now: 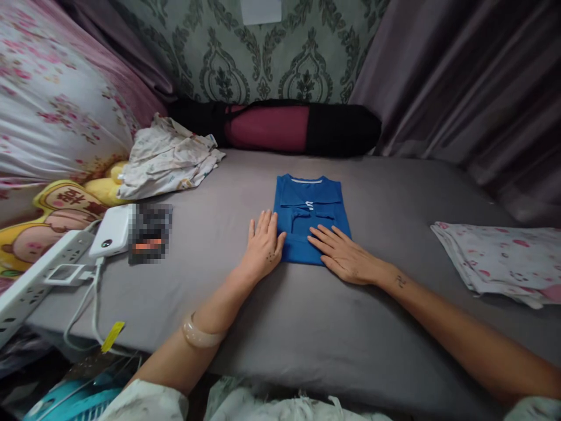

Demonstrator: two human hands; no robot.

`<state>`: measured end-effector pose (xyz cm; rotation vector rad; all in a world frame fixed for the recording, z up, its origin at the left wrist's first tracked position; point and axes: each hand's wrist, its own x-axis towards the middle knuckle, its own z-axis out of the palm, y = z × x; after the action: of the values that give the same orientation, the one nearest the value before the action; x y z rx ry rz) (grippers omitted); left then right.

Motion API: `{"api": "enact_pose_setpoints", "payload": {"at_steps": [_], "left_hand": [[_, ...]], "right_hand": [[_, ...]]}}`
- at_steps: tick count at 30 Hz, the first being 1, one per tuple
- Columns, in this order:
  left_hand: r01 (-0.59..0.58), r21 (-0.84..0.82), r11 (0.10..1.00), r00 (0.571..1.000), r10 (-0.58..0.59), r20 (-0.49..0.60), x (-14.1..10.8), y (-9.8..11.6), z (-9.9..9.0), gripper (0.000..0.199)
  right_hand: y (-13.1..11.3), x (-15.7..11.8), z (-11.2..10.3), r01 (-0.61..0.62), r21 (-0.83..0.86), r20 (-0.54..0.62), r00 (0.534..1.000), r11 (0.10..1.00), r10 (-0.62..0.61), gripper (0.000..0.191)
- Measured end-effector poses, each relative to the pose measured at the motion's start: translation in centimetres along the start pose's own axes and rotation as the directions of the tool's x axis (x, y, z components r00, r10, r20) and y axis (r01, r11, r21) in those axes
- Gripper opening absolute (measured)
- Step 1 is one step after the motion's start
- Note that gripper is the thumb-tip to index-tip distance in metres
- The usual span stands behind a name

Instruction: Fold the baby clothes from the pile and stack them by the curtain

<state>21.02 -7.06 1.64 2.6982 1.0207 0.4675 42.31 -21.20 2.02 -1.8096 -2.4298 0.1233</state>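
A blue T-shirt (312,192), folded into a compact rectangle, lies on the grey bed sheet (245,351). Its neckline faces away from me, and a small white print shows near the middle. My left hand (263,245) rests at the shirt's left edge, with fingers stretched out and the thumb by the near fold. Flat across the lower right part of the shirt lies my right hand (342,254), fingers spread. Neither hand grips anything. Part of the shirt's right side is hidden under the right hand.
A black and maroon long bag (267,128) lies against the wall. On the left are a crumpled white cloth (170,155), a plush toy (26,234), a white power bank (113,231) and a power strip (39,275) with cables. A folded floral cloth (499,257) lies right.
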Motion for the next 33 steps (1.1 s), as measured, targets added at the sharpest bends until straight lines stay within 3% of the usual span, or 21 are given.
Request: {"api": "enact_pose_setpoints", "payload": {"at_steps": [2, 4, 6, 14, 20, 26, 33], "left_hand": [[-0.177, -0.041, 0.983, 0.984, 0.177, -0.015, -0.3, 0.5, -0.4, 0.050], [-0.334, -0.093, 0.938, 0.942, 0.334, -0.023, -0.7, 1.0, -0.6, 0.044], [-0.396, -0.112, 0.911, 0.918, 0.395, -0.030, -1.1, 1.6, -0.5, 0.041], [-0.391, -0.031, 0.920, 0.904, 0.390, 0.172, -1.7, 1.4, 0.9, 0.044], [-0.367, 0.060, 0.928, 0.916, 0.350, 0.197, -2.6, 2.4, -0.3, 0.048], [-0.355, 0.133, 0.925, 0.905, 0.305, 0.295, -4.2, 3.1, 0.2, 0.056], [-0.337, 0.110, 0.935, 0.910, 0.294, 0.291, -3.2, 3.2, -1.1, 0.049]], "right_hand": [[-0.8, 0.0, -0.6, -0.012, 0.000, -0.006, 1.000, 1.000, 0.012, 0.056], [-1.9, 0.0, -1.0, -0.018, 0.007, -0.015, 1.000, 1.000, 0.018, 0.057], [-3.0, 0.0, -0.9, -0.019, 0.023, -0.013, 1.000, 1.000, 0.019, 0.058], [-4.4, 0.4, -0.3, -0.077, 0.091, 0.080, 0.994, 0.993, 0.069, 0.058], [-5.4, -0.4, -1.2, -0.133, 0.122, 0.048, 0.991, 0.984, 0.128, 0.057], [-6.7, -1.4, -0.5, -0.171, 0.126, 0.063, 0.984, 0.977, 0.164, 0.057], [-6.4, -1.6, -1.1, -0.183, 0.172, 0.083, 0.982, 0.968, 0.171, 0.055]]}}
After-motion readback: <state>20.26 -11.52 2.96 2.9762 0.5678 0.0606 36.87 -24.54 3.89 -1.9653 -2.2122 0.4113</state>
